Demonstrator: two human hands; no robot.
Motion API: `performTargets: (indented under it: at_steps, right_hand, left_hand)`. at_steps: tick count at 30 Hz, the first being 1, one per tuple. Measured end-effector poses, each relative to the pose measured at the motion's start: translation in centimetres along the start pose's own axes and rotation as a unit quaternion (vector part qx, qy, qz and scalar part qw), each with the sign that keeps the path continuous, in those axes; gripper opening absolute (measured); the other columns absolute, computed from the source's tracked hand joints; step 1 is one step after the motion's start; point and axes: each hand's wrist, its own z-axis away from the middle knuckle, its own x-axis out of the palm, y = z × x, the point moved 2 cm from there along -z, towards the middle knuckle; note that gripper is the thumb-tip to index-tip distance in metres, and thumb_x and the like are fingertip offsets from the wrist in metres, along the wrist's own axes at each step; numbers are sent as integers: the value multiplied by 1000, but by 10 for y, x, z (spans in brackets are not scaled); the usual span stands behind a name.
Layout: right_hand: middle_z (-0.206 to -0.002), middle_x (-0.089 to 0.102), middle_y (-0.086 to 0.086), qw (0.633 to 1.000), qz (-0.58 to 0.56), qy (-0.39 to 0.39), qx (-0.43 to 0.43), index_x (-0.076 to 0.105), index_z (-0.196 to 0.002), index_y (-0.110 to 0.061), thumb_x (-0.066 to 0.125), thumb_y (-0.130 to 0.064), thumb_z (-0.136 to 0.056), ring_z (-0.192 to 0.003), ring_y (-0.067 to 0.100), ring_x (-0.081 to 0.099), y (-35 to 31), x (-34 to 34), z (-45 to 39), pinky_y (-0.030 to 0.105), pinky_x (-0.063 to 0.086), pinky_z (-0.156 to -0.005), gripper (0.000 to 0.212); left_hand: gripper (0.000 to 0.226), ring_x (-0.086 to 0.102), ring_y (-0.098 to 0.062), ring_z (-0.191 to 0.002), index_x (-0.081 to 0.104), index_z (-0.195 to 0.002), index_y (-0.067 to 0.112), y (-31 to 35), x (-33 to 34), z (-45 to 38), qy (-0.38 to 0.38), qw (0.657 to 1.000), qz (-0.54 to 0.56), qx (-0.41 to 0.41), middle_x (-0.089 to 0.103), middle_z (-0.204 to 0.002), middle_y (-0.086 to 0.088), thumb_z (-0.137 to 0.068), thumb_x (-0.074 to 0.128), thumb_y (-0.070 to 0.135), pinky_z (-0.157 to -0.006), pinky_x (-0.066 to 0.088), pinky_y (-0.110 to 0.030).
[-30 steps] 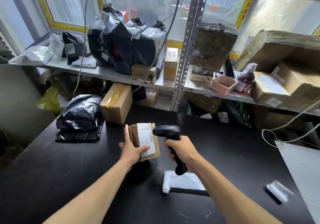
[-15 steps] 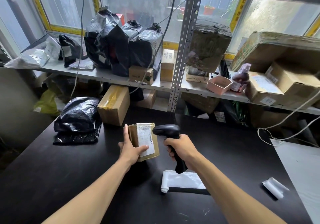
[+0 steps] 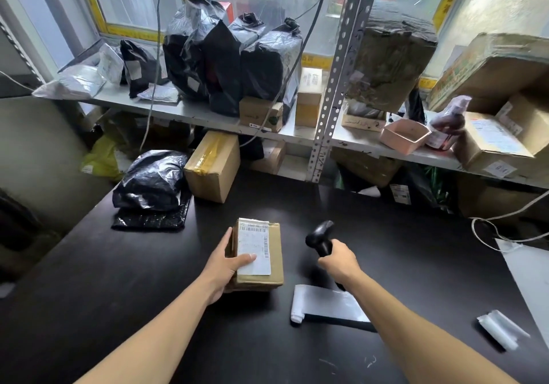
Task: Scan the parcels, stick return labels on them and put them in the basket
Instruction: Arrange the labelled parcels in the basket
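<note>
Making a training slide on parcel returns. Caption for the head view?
Left hand holds a labelled cardboard parcel on the black table; right hand grips the barcode scanner.

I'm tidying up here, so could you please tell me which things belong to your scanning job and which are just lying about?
In use: small box, scanner, label roll, waiting box, black bag.
Lying about: pink tray, spray bottle, white cable.
</note>
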Motion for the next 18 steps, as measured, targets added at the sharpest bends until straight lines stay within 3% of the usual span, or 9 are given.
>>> performTargets:
  at_steps: [3, 6, 9, 13, 16, 18]
  right_hand:
    - [-107, 60, 11, 999, 31, 0, 9, 52, -109, -5, 64, -7, -82, -95, 28, 57, 13, 10, -10, 31, 40, -70, 30]
    - [-108, 59, 10, 999, 37, -5, 10, 52, -111, -4, 64, -6, -83, -95, 26, 54, 21, 21, -12, 31, 40, -72, 31]
    - [-112, 60, 11, 999, 47, 3, 13, 53, -112, -7, 59, -5, -84, -100, 28, 55, 27, 30, -10, 32, 42, -76, 29]
    - [-128, 48, 11, 998, 44, 28, -22, 49, -128, -10, 60, -8, -86, -117, 29, 48, 26, 36, -3, 32, 40, -85, 44]
    - [-119, 47, 6, 990, 65, 97, -80, 51, -115, -14, 64, -15, -86, -114, 26, 45, 16, 37, 8, 35, 42, -91, 32]
    - [-106, 56, 4, 985, 94, 72, -124, 55, -99, -17, 63, -18, -87, -102, 24, 54, 10, 41, 15, 35, 46, -83, 15]
  left_hand:
    - [93, 74, -25, -98, 27, -155, 34, -5, -4, 0, -6, 1000, 13, -24, 70, -122, -3, -82, 77, 4, -70, 60, -35]
    - [80, 74, -24, -96, 38, -150, 35, -9, -9, 0, -3, 1000, -13, -28, 73, -117, -5, -86, 76, 7, -72, 59, -34]
    - [67, 75, -22, -94, 49, -145, 23, -13, -15, 0, 6, 998, -55, -32, 75, -111, -6, -86, 77, 12, -75, 58, -32]
    - [55, 75, -18, -84, 55, -138, 25, -15, -13, 3, 0, 998, -44, -43, 77, -105, -4, -89, 75, 15, -63, 58, -29]
    - [54, 75, -19, -85, 55, -138, 29, -18, -13, 5, 4, 998, -45, -45, 77, -103, -2, -89, 75, 18, -66, 58, -32]
    - [55, 74, -20, -86, 54, -139, 30, -20, -13, 7, 4, 998, -49, -49, 77, -102, -2, -89, 75, 19, -69, 58, -35]
